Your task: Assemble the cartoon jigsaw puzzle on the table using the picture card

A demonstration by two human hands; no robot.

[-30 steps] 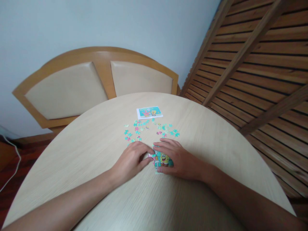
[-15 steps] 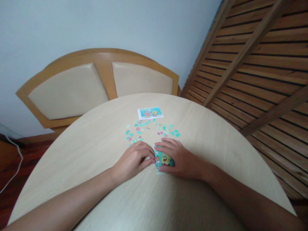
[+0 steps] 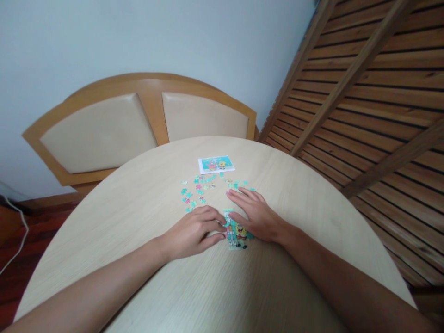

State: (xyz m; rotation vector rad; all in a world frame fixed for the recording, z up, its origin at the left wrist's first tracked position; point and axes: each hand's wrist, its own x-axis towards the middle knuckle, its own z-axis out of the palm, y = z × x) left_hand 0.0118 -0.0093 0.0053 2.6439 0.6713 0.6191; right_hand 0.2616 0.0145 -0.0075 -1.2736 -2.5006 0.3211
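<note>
A partly assembled jigsaw puzzle (image 3: pixel 232 236) with a yellow cartoon figure and a pale one on teal lies on the table in front of me. My left hand (image 3: pixel 199 232) is at its left edge, fingers bent and thumb close below them, gripping that edge. A bit of pink shows by the fingertips. My right hand (image 3: pixel 255 212) is open over the puzzle's upper right, covering part of it. Its fingers stretch toward the loose jigsaw pieces (image 3: pixel 233 184) on the right, and some pieces are hidden beneath it.
More loose pieces (image 3: pixel 189 195) lie scattered on the left, beyond my left hand. Behind them is a picture card (image 3: pixel 217 164) with the cartoon scene. A padded chair (image 3: pixel 149 111) stands across the round table (image 3: pixel 138 203), and a slatted wooden screen (image 3: pixel 347 115) rises at right.
My right hand has lifted off the puzzle's right side and moved up toward the loose pieces, uncovering more of the yellow figure. My left hand stays at the left edge.
</note>
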